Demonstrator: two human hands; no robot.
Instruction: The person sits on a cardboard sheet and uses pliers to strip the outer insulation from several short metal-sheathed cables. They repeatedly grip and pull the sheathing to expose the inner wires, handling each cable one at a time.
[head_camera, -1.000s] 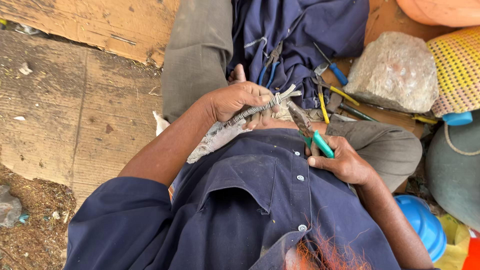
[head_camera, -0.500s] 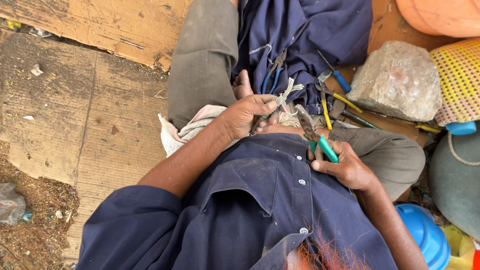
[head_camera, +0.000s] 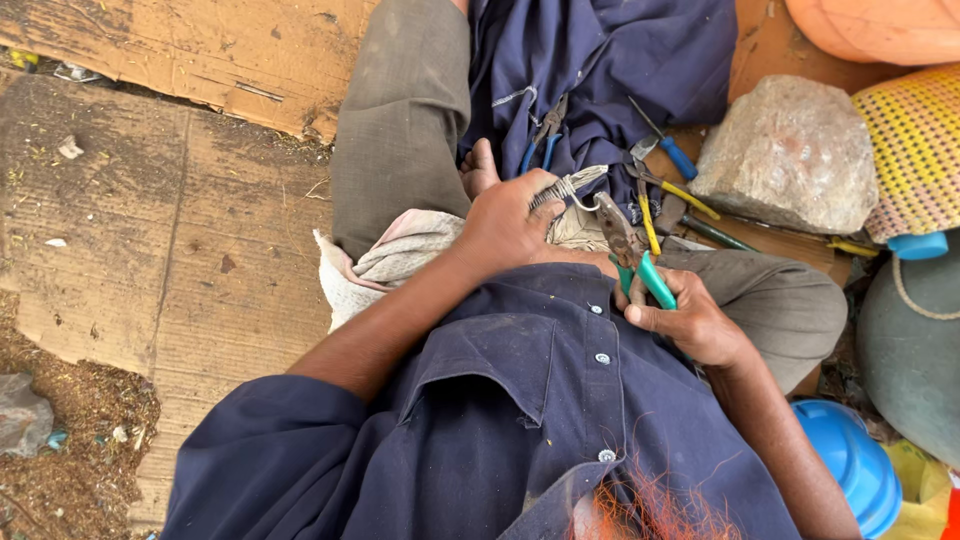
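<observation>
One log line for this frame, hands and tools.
left hand: grips wire bundle | right hand: holds green-handled pliers, tip at bundle | lap: pale cloth | nearby: rock

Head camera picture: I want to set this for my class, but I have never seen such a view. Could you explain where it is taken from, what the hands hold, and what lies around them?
The camera sits on a seated person's head and looks straight down, so you see their dark blue shirt, both arms and lap. The left hand closes on a bundle of grey metal wires. The right hand closes its grip on green-handled pliers, whose tip points at the wire ends. More hand tools lie on a dark blue cloth ahead, among them a blue-handled screwdriver. Beside them sits a rough grey stone; lower right, a round blue plastic object.
</observation>
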